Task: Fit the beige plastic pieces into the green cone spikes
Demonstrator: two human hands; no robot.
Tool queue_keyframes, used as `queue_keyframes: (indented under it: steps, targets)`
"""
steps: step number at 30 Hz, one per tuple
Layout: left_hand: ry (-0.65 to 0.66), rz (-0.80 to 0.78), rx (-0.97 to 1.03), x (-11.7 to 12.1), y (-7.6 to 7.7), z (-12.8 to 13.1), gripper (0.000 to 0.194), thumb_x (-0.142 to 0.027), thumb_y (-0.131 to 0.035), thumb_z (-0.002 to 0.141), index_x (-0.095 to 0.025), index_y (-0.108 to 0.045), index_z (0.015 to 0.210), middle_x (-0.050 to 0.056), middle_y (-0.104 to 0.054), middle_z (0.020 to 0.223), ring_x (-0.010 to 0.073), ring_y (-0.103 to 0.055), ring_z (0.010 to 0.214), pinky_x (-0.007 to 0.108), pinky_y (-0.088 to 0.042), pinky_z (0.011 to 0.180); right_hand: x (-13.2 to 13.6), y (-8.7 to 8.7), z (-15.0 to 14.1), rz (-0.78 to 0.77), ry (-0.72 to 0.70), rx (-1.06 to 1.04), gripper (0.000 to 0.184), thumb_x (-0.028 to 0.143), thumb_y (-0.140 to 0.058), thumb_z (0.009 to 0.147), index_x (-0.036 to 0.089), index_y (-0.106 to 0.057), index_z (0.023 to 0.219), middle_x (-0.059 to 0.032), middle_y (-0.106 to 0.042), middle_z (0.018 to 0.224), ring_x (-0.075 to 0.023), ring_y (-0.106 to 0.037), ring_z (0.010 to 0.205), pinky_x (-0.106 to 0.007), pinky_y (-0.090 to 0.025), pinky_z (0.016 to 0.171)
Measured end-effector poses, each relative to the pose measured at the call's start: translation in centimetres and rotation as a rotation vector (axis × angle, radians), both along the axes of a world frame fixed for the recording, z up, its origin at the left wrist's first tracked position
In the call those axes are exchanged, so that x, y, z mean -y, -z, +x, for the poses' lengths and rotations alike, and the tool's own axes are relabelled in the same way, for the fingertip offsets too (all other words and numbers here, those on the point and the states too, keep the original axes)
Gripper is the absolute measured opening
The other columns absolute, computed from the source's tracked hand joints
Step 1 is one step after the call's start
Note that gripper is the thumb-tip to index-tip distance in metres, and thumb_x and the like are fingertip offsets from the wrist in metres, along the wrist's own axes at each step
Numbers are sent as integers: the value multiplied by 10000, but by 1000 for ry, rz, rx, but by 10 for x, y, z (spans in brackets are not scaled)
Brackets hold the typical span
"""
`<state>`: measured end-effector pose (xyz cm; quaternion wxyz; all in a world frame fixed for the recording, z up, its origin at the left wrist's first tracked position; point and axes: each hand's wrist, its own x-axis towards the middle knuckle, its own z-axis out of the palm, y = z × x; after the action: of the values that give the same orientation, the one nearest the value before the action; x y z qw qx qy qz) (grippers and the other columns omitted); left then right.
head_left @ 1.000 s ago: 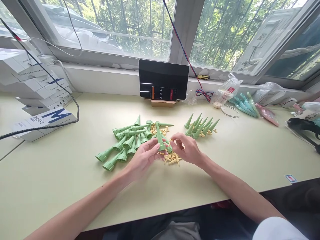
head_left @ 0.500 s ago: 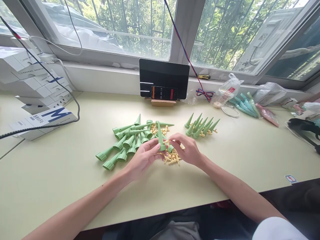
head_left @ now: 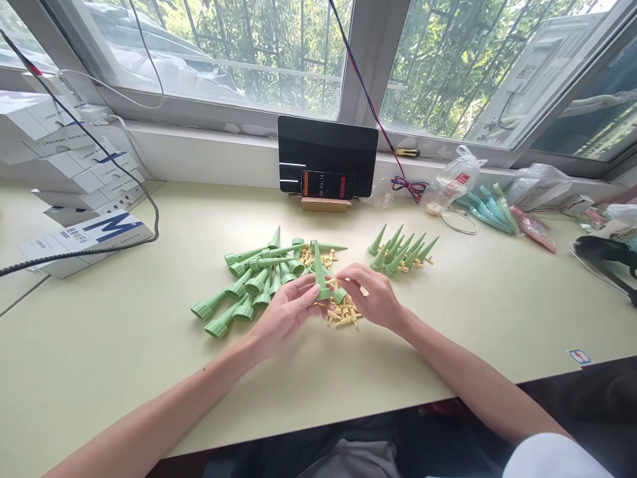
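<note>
Between the thumb and fingers of my left hand [head_left: 293, 307] is a green watering spike [head_left: 320, 273], its point upward and its wide base down. My right hand [head_left: 371, 292] pinches a small yellow valve [head_left: 334, 281] against the side of the spike near the base; the fingers partly cover it. Below both hands lies a heap of loose yellow valves [head_left: 344, 315]. To the left spreads a pile of green spikes [head_left: 256, 282], mostly on their sides. At the right, several green spikes with yellow valves [head_left: 401, 253] stand upright in a group.
A phone showing a timer [head_left: 327, 185] leans on a black screen [head_left: 327, 149] at the back. White boxes [head_left: 74, 159] are stacked at the left, crossed by a black cable [head_left: 154, 219]. Plastic bags [head_left: 450, 182] and wrapped blue-green pieces [head_left: 488, 209] lie at the back right.
Almost nothing differs. Both hands hold the same pose at the spike, with only a slight shift of the right fingers.
</note>
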<state>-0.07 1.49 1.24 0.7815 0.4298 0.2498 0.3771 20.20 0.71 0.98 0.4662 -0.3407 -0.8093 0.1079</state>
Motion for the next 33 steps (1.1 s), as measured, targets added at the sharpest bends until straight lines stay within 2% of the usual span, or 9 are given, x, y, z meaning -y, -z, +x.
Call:
queue_keyframes:
  steps: [4,11,17,19,24,30,33]
  targets:
    - [-17,15,-17,-1,-1,0,287,-290,-704,869,-168,-708,1128,114,-690,1109,168,-633,801,304,-519,721,1,-1,-2,-16,-5,-46,159,190,-466,995,202,-624,996,-58,-667,895,-140,-626,798,-264,-521,676]
    - [-14,103,-91,0,1,-3,320,-327,-669,895,-189,-685,1183,115,-675,1143,155,-616,784,300,-516,718,2,-1,-3,-146,-23,-190,135,231,-552,966,199,-678,1003,-67,-679,924,-123,-625,697,-236,-519,561]
    - [-19,186,-136,0,3,-3,324,-338,-641,914,-207,-667,1209,92,-664,1111,129,-594,726,287,-509,684,1,2,-4,-209,-63,-266,97,231,-593,942,199,-682,967,-48,-658,845,-118,-598,638,-239,-490,518]
    - [-36,239,-180,0,2,-3,322,-342,-632,920,-221,-661,1216,64,-667,1040,115,-579,698,277,-500,683,1,2,-4,-217,-61,-267,90,240,-593,941,197,-673,950,-39,-652,809,-118,-592,619,-241,-479,507]
    - [-76,366,-330,3,0,-6,356,-362,-614,930,-213,-633,1253,-30,-577,659,92,-519,575,236,-439,622,2,3,-5,-228,-48,-253,83,233,-594,936,187,-653,900,-20,-619,747,-113,-571,594,-238,-458,503]
    - [-94,358,-359,4,2,-4,402,-416,-617,916,-196,-627,1252,-32,-552,662,86,-486,534,237,-421,556,2,3,-5,-200,-23,-231,98,214,-587,934,177,-628,852,4,-564,680,-103,-522,560,-234,-433,508]
    - [-97,353,-348,4,6,-4,416,-415,-627,910,-196,-619,1264,-50,-500,601,85,-460,512,235,-419,533,1,4,-5,-170,-13,-215,111,214,-581,937,176,-612,837,14,-545,655,-98,-497,546,-232,-419,510]
